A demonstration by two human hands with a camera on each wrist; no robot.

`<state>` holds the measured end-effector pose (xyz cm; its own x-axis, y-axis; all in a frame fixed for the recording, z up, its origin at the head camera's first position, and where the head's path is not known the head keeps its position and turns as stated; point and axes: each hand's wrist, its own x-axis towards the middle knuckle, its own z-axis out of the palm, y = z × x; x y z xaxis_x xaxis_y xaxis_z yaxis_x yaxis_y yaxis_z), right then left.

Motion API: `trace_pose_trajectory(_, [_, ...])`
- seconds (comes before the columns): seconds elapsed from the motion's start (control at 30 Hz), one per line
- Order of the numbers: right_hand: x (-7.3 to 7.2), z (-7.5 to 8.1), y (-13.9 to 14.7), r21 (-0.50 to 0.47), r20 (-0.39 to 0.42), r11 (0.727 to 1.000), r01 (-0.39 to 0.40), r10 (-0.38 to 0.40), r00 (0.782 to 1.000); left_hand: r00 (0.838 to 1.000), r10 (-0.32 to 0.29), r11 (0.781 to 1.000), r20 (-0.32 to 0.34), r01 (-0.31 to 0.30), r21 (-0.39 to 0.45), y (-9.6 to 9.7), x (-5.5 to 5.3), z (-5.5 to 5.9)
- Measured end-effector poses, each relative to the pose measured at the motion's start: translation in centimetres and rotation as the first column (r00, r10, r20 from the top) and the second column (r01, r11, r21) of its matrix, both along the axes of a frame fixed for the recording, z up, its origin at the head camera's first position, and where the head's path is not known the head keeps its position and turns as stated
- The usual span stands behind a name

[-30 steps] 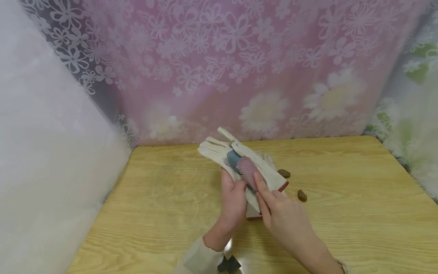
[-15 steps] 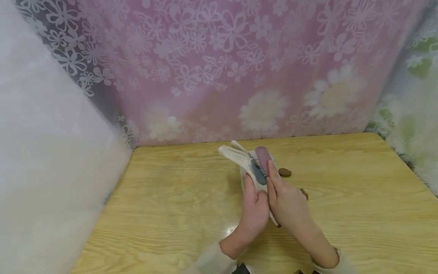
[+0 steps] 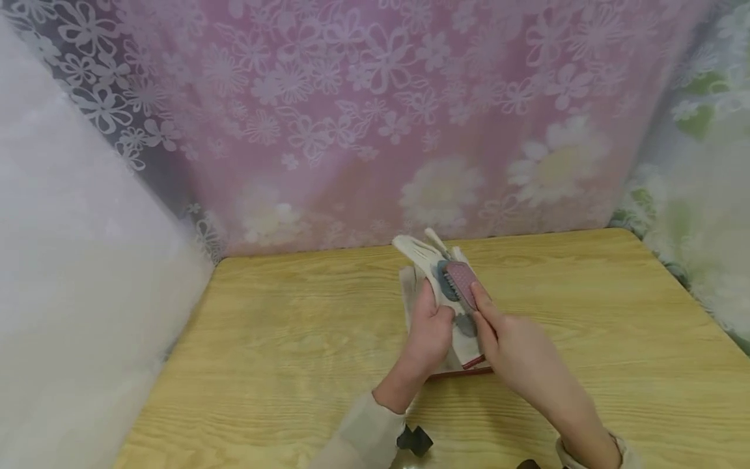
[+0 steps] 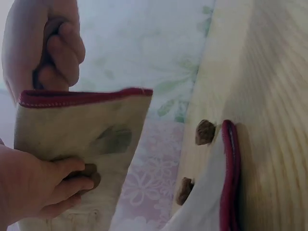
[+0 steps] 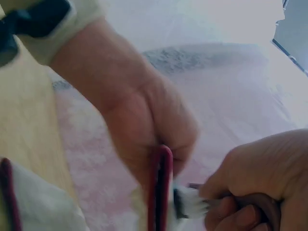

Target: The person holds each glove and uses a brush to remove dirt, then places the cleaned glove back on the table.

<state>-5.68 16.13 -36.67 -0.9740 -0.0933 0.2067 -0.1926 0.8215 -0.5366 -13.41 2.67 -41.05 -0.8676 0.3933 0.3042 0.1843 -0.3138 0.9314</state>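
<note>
My left hand grips a white work glove with a dark red cuff edge, raised over the table and tilted. Blue-grey patches mark the glove; one patch also shows near the cuff in the left wrist view. My right hand holds a pink scrubbing brush, its bristles against the upper blue-grey patch. In the right wrist view the pale bristles meet the glove's side. Beneath lies a second white glove with the same red edging, partly hidden by the raised one.
Two small brown lumps, one behind the other, lie on the wooden table; in the head view they are hidden. Flowered pink cloth hangs behind the table, with pale sheeting at the left.
The raised glove and both hands have shifted right. The brush has moved over the patch, turning so its bristles show. My right hand now covers where the brown lumps were seen.
</note>
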Motion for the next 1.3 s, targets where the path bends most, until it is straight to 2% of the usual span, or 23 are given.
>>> trace_pose_trajectory(0.13, [0.0, 0.6, 1.9, -0.084, 0.176, 0.996, -0.009, 0.023, 0.984, 0.996, -0.075, 0.996, 0.048, 0.077, -0.038, 0.1, 0.1, -0.3])
trace_pose_trajectory(0.2, [0.0, 0.8, 2.7, -0.109, 0.215, 0.994, -0.006, 0.029, 0.976, 0.991, -0.11, 0.992, 0.076, 0.114, -0.049, 0.1, 0.1, -0.4])
trace_pose_trajectory(0.33, [-0.3, 0.6, 3.2, -0.089, 0.169, 0.996, -0.015, 0.03, 0.985, 0.976, -0.172, 0.983, 0.136, 0.179, -0.038, -0.1, 0.2, -0.5])
trace_pose_trajectory(0.47, [-0.9, -0.1, 2.9, -0.049, 0.114, 0.999, -0.001, 0.006, 0.994, 0.954, -0.197, 0.978, 0.226, 0.206, -0.015, -0.2, 0.3, -0.4])
trace_pose_trajectory(0.6, [-1.6, -1.0, 3.1, -0.076, 0.085, 0.996, 0.037, -0.031, 0.996, 0.911, -0.254, 0.962, 0.326, 0.272, -0.011, 0.1, 0.8, -0.5])
trace_pose_trajectory(0.67, [-2.0, -1.4, 3.4, -0.088, 0.062, 0.994, 0.058, -0.052, 0.997, 0.885, -0.297, 0.947, 0.358, 0.322, -0.011, 0.3, 1.1, -0.6])
trace_pose_trajectory(0.73, [-2.4, -1.8, 3.9, -0.093, 0.04, 0.993, 0.071, -0.068, 0.997, 0.867, -0.335, 0.931, 0.369, 0.365, -0.011, 0.4, 1.2, -0.7])
trace_pose_trajectory(0.83, [-2.8, -2.2, 4.3, -0.076, 0.006, 0.993, 0.091, -0.091, 0.996, 0.854, -0.362, 0.915, 0.374, 0.402, -0.034, 0.2, 1.1, -0.9])
trace_pose_trajectory(1.07, [-3.9, -3.4, 5.3, -0.081, 0.011, 0.987, 0.137, -0.137, 0.991, 0.816, -0.426, 0.874, 0.39, 0.483, -0.055, -0.1, 0.8, -1.2])
trace_pose_trajectory(1.3, [-5.2, -5.4, 6.9, -0.136, 0.072, 0.982, 0.133, -0.124, 0.99, 0.811, -0.434, 0.867, 0.393, 0.494, -0.062, -0.2, 0.5, -1.4])
